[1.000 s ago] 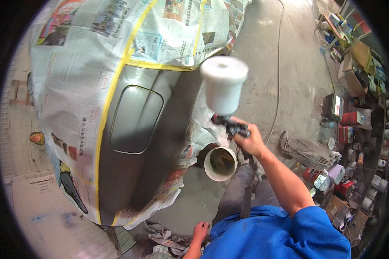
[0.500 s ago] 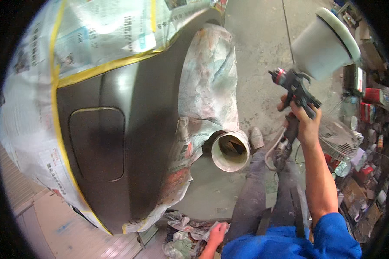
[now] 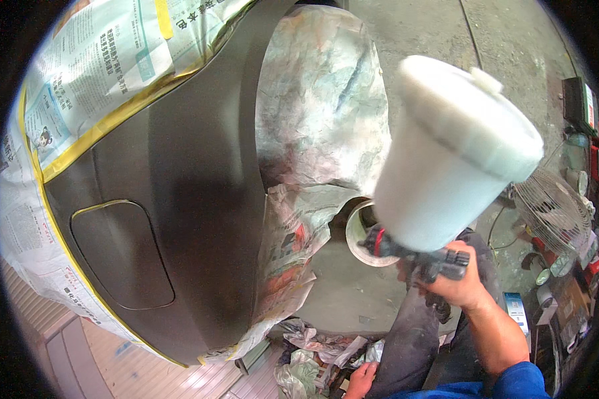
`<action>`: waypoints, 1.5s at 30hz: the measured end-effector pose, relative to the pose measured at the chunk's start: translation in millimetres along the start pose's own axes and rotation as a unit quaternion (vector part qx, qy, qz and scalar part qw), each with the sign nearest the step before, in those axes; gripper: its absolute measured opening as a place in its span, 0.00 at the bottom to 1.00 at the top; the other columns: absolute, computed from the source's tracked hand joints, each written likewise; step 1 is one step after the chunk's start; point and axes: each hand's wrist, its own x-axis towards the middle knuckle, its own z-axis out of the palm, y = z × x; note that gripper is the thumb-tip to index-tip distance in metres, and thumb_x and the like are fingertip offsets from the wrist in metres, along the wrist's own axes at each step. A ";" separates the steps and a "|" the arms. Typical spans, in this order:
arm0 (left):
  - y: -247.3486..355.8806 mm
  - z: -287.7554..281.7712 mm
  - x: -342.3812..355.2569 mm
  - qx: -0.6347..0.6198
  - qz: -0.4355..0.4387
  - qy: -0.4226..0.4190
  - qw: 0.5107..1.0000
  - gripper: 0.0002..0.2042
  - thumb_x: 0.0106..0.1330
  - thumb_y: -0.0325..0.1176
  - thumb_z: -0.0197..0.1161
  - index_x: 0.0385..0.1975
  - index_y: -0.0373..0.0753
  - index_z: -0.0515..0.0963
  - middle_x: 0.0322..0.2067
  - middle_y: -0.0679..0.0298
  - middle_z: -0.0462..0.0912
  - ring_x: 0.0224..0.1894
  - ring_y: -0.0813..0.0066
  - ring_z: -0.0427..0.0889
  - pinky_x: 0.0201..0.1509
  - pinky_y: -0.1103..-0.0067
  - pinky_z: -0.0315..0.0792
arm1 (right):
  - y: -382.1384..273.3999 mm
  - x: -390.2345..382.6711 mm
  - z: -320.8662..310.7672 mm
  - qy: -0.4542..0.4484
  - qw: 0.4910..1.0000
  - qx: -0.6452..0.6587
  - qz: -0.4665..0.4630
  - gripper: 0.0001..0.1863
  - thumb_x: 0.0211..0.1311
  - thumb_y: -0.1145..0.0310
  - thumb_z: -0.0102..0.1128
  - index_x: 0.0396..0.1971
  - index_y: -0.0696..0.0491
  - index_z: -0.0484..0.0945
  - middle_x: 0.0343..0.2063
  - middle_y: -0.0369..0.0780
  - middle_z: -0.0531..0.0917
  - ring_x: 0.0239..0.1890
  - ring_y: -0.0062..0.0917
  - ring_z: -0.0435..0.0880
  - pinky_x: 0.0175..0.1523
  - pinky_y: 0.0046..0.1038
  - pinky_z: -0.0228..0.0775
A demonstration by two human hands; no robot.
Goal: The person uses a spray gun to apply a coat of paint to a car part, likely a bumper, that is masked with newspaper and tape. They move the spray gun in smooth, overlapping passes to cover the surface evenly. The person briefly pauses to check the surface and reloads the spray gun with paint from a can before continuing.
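Head view: right hand [image 3: 456, 280] is clasping spray gun [image 3: 414, 257], nozzle [image 3: 374, 242] pointing left, cup [image 3: 449, 156] long axis leaning right; left hand [image 3: 362, 381] grip unclear.

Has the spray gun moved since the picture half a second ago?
Yes. Against the bucket, the spray gun has shifted down and left in view: its front, then above and right, now overlaps the bucket's rim.

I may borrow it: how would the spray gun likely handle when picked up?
The spray gun probably feels top-heavy, as its big white cup dwarfs the parts beneath. The cup's smooth, even sides suggest it's likely stiff.
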 end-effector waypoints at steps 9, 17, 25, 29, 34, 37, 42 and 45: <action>-24.4 25.7 5.9 0.046 -0.041 0.078 0.995 0.24 0.75 0.50 0.53 0.56 0.34 0.78 0.43 0.58 0.86 0.35 0.70 0.82 0.44 0.73 0.76 | -58.1 52.7 15.9 0.115 0.981 0.073 -0.140 0.19 0.59 0.68 0.61 0.49 0.59 0.77 0.34 0.43 0.86 0.26 0.21 0.82 0.27 0.21 0.74; 60.6 -2.4 -10.4 0.015 -0.074 -0.010 0.997 0.28 0.75 0.52 0.50 0.62 0.33 0.74 0.61 0.48 0.77 0.67 0.55 0.72 0.71 0.67 0.63 | -48.4 20.7 43.9 -0.146 0.969 -0.131 -0.151 0.32 0.48 0.79 0.67 0.60 0.59 0.77 0.47 0.44 0.88 0.49 0.26 0.86 0.55 0.28 0.75; 62.2 -23.3 20.7 0.120 0.105 0.024 0.987 0.26 0.75 0.52 0.48 0.53 0.33 0.79 0.55 0.42 0.79 0.58 0.45 0.77 0.62 0.59 0.69 | -169.1 34.0 71.7 0.065 0.977 -0.008 -0.204 0.19 0.64 0.73 0.59 0.56 0.55 0.78 0.35 0.34 0.86 0.32 0.13 0.82 0.30 0.19 0.76; 159.0 -27.8 63.6 0.152 0.149 0.015 0.977 0.26 0.75 0.52 0.49 0.53 0.33 0.79 0.54 0.42 0.79 0.57 0.44 0.78 0.61 0.59 0.70 | -241.9 -20.7 98.6 -0.172 0.977 -0.074 -0.100 0.29 0.57 0.79 0.60 0.62 0.55 0.75 0.36 0.35 0.87 0.30 0.15 0.82 0.30 0.20 0.76; 318.3 -36.7 102.7 0.179 0.246 0.022 0.952 0.25 0.74 0.52 0.51 0.52 0.34 0.79 0.53 0.42 0.80 0.55 0.44 0.78 0.59 0.58 0.71 | -346.4 -42.0 85.6 -0.241 0.884 -0.259 -0.306 0.38 0.53 0.78 0.58 0.69 0.51 0.69 0.21 0.35 0.74 0.24 0.17 0.67 0.35 0.24 0.66; 403.4 -39.2 111.2 0.192 0.290 0.033 0.937 0.25 0.74 0.52 0.51 0.52 0.35 0.80 0.52 0.41 0.80 0.54 0.44 0.79 0.58 0.58 0.71 | -423.0 -61.0 34.8 -0.171 0.850 -0.297 -0.400 0.34 0.56 0.77 0.61 0.66 0.51 0.71 0.40 0.41 0.88 0.38 0.17 0.81 0.49 0.25 0.73; 509.2 -42.5 126.6 0.201 0.331 0.063 0.920 0.24 0.73 0.53 0.53 0.51 0.36 0.80 0.51 0.41 0.80 0.53 0.44 0.79 0.56 0.57 0.72 | -556.6 -112.5 -77.3 -0.017 0.882 -0.286 -0.375 0.35 0.59 0.75 0.63 0.69 0.48 0.69 0.36 0.34 0.86 0.28 0.14 0.80 0.29 0.20 0.76; 589.9 -50.8 109.7 0.233 0.416 0.085 0.875 0.24 0.73 0.53 0.53 0.51 0.36 0.80 0.50 0.41 0.80 0.52 0.43 0.79 0.55 0.57 0.73 | -623.4 -155.7 -134.8 0.077 0.862 -0.313 -0.392 0.36 0.57 0.74 0.65 0.69 0.47 0.69 0.36 0.33 0.86 0.30 0.15 0.81 0.29 0.19 0.76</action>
